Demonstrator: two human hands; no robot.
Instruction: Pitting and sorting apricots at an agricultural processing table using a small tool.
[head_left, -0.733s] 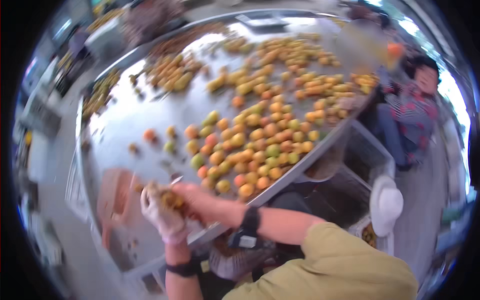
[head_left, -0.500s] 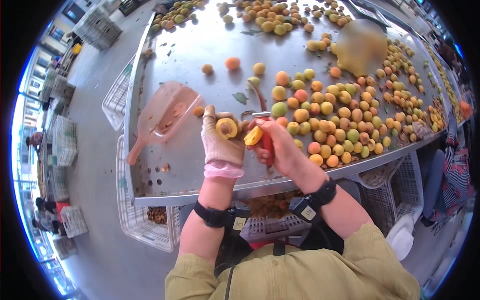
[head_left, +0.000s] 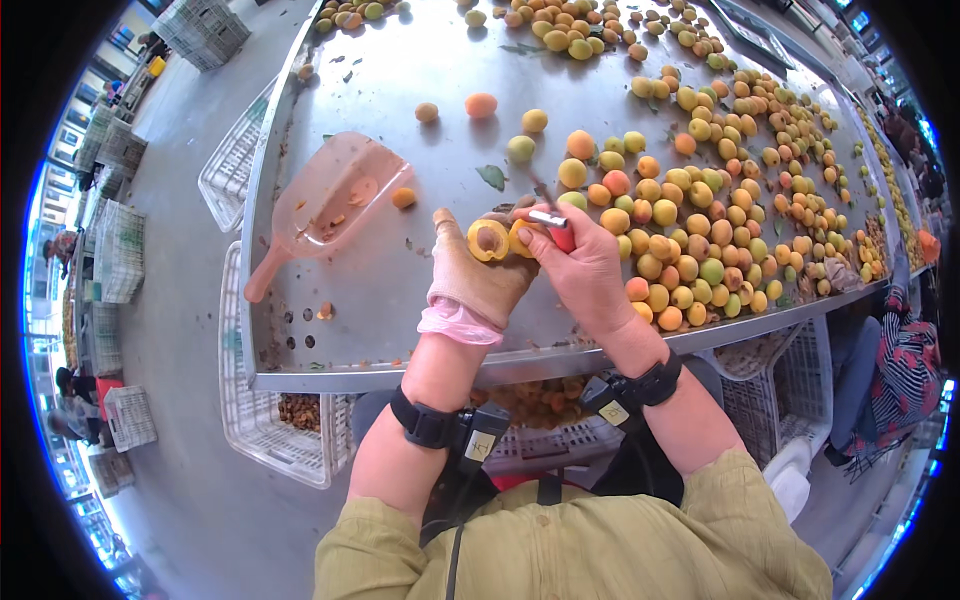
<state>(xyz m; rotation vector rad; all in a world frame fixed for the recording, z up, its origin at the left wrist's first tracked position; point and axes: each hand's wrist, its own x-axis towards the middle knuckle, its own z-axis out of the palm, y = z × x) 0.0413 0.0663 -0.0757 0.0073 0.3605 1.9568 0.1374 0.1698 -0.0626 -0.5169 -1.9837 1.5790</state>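
Observation:
My left hand [head_left: 478, 270], in a stained pale glove with a pink cuff, holds a cut apricot half [head_left: 489, 241] with the brown stone in its flesh facing up. Close beside it, my bare right hand [head_left: 590, 265] grips a red-handled knife [head_left: 562, 233] with a metal collar. The thumb and finger of that hand also pinch another cut apricot piece [head_left: 522, 238], which is against the left fingers. The knife's blade points away from me, toward the table's far side. Many whole apricots [head_left: 664, 212] lie just right of my hands.
A pinkish clear scoop [head_left: 330, 195] with scraps in it rests at the left on the metal table [head_left: 385, 330]. White plastic crates [head_left: 285, 440] stand below its edge, left and right. Another person's striped sleeve [head_left: 905, 350] shows at far right.
Both hands have moved slightly right and up in the picture. The cut piece in my right hand has come against the half in my left. The view has shifted a little.

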